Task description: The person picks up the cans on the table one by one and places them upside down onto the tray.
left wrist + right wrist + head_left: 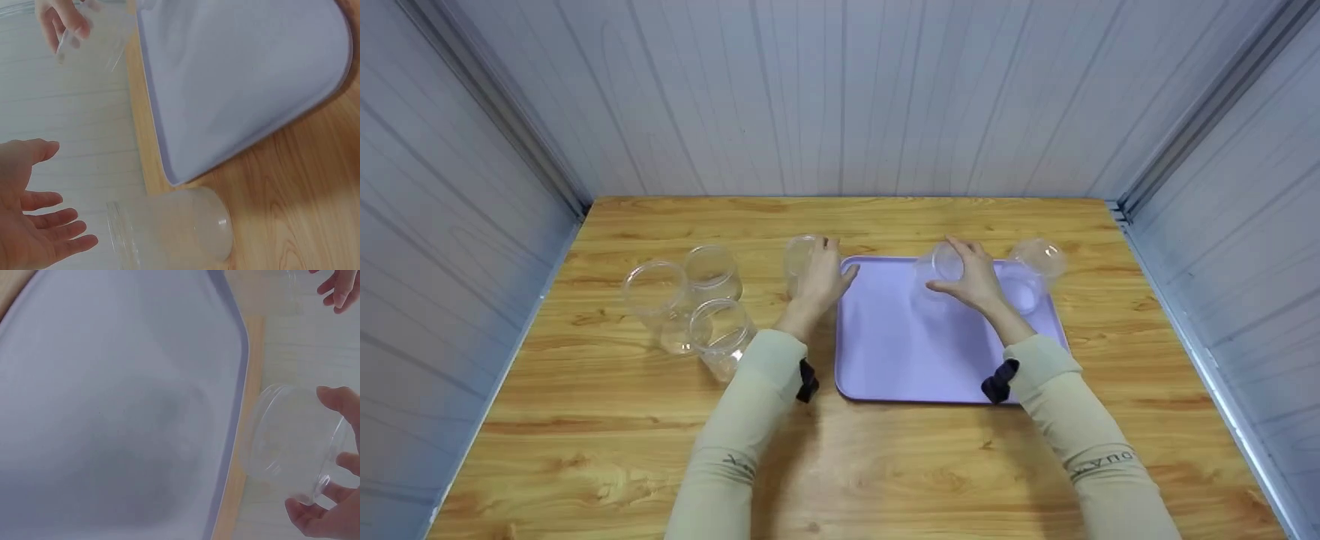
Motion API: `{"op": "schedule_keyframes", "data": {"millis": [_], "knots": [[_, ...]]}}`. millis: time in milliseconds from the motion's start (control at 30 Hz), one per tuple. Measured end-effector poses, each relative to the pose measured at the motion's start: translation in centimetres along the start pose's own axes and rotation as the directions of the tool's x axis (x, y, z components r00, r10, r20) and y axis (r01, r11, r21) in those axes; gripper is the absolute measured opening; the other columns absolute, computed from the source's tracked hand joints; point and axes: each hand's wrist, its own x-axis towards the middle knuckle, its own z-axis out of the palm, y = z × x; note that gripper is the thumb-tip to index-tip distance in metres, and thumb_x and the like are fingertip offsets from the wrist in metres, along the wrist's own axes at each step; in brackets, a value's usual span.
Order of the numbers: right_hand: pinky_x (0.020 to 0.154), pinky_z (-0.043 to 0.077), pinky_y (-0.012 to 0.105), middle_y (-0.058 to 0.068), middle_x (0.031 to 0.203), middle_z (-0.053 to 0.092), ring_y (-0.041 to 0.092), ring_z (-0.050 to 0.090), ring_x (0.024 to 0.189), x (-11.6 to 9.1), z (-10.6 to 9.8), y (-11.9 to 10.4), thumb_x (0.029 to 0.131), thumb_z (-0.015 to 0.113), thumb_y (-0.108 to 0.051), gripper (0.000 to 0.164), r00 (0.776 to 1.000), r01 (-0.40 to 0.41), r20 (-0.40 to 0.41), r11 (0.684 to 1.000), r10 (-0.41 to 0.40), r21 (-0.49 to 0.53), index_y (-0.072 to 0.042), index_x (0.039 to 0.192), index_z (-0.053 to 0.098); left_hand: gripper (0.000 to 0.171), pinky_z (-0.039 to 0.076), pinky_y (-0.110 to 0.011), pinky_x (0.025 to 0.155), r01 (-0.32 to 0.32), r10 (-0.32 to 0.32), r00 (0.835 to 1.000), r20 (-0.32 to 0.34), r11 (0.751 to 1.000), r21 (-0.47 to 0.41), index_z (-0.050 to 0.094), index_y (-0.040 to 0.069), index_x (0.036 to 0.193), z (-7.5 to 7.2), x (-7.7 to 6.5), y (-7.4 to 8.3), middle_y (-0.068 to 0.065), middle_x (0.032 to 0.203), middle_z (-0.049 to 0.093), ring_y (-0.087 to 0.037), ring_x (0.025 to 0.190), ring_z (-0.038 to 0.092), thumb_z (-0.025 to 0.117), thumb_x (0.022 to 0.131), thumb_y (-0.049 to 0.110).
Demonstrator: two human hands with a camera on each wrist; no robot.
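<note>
My right hand (976, 279) grips a clear plastic jar (292, 439) by its rim, thumb on one side and fingers on the other, over the back part of the lilac tray (900, 337). Left of the tray, a second clear jar (174, 228) stands upright on the table. Beside that jar's top is my left hand (28, 219), fingers spread and apart from it in the left wrist view. Another clear jar (1023, 289) stands at the tray's back right corner.
Three more clear jars stand close together on the wooden table (607, 420) at left: a rear jar (712, 270), a left jar (655, 292) and a front jar (722, 330). Pale panel walls (840, 97) enclose the table at the back and sides.
</note>
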Motion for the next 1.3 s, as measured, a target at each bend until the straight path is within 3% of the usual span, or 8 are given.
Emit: {"op": "schedule_keyframes", "data": {"millis": [133,267,400,500,700,933,1300], "knots": [[0.094,0.029,0.054,0.024,0.130,0.032,0.042,0.028,0.118,0.5,-0.1,0.3,0.070,0.074,-0.028,0.083,1.000,-0.015,0.025,0.999,0.017,-0.047,-0.004,0.136,0.032,0.054,0.037,-0.036,0.093,0.008,-0.009,1.000,0.013,1.000,0.025,0.043,-0.009,0.122,0.0,0.4,-0.5,-0.023,0.119,0.043,-0.032,0.111,0.042,0.061,0.084,0.025],[0.095,0.027,0.055,0.024,0.134,0.029,0.044,0.024,0.120,0.8,-0.1,0.6,0.071,0.074,-0.028,0.083,0.997,-0.050,0.050,0.995,0.054,-0.087,-0.005,0.138,0.030,0.055,0.036,-0.036,0.093,0.023,-0.028,0.999,0.042,0.992,0.127,0.044,-0.007,0.123,0.0,0.8,-0.9,-0.021,0.120,0.045,-0.030,0.111,0.043,0.057,0.086,0.031],[0.095,0.027,0.055,0.023,0.135,0.028,0.043,0.023,0.121,1.0,0.0,0.9,0.070,0.074,-0.026,0.084,0.995,-0.074,0.059,0.992,0.080,-0.104,-0.007,0.138,0.029,0.053,0.034,-0.035,0.094,0.004,-0.016,0.999,0.038,0.951,0.308,0.050,-0.004,0.116,-0.2,1.2,-1.4,-0.016,0.111,0.052,-0.028,0.106,0.047,0.053,0.086,0.040],[0.095,0.027,0.055,0.023,0.134,0.027,0.043,0.024,0.120,1.2,0.1,1.3,0.070,0.075,-0.024,0.084,0.994,-0.084,0.057,0.990,0.091,-0.113,-0.007,0.138,0.029,0.054,0.031,-0.036,0.096,-0.011,-0.011,0.998,0.058,0.926,0.377,0.050,-0.003,0.114,-0.4,1.4,-1.7,-0.016,0.110,0.052,-0.029,0.106,0.045,0.049,0.087,0.043],[0.095,0.026,0.054,0.024,0.134,0.027,0.043,0.024,0.120,1.6,0.4,1.7,0.069,0.075,-0.022,0.085,0.993,-0.090,0.063,0.988,0.098,-0.124,-0.007,0.139,0.028,0.062,0.029,-0.039,0.097,0.040,-0.086,0.990,0.112,0.930,0.365,0.042,-0.001,0.125,-0.4,1.8,-2.5,-0.019,0.121,0.044,-0.031,0.113,0.038,0.045,0.088,0.048],[0.094,0.026,0.057,0.026,0.135,0.025,0.047,0.020,0.121,2.3,0.8,1.7,0.071,0.074,-0.024,0.086,0.986,-0.094,0.123,0.982,0.115,-0.163,-0.007,0.140,0.025,0.070,0.039,-0.045,0.087,0.116,-0.156,0.984,0.087,0.929,0.352,0.039,0.005,0.131,-0.4,1.9,-3.0,-0.020,0.127,0.037,-0.035,0.114,0.036,0.045,0.084,0.056],[0.096,0.021,0.058,0.026,0.137,0.021,0.048,0.014,0.124,3.1,1.4,1.4,0.073,0.072,-0.025,0.086,0.974,-0.109,0.179,0.977,0.142,-0.182,-0.008,0.141,0.022,0.081,0.038,-0.049,0.086,0.214,-0.239,0.969,0.064,0.940,0.267,0.028,0.011,0.138,-0.1,2.0,-3.8,-0.018,0.133,0.030,-0.036,0.118,0.031,0.050,0.077,0.062]]}}
